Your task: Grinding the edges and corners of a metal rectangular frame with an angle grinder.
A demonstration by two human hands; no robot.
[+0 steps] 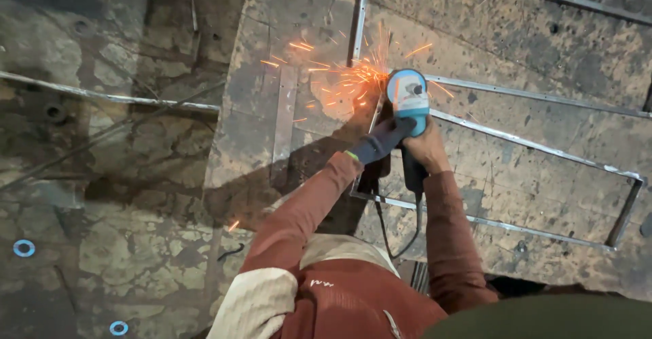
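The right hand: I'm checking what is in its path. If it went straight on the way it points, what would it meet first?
The right hand grips the blue grinder and points up the picture. Straight on, it would first meet the grinder's head, then the metal frame where sparks fly. Depth is hard to judge.

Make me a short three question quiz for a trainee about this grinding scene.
1. True or false: sparks fly from the angle grinder toward the left of the picture.
2. Which hand wears a dark glove: A the left hand, B the right hand?
3. What does the grinder work on?

Key
1. True.
2. A; the right hand is bare and grips the grinder's body.
3. A metal strip frame lying on the worn work surface.
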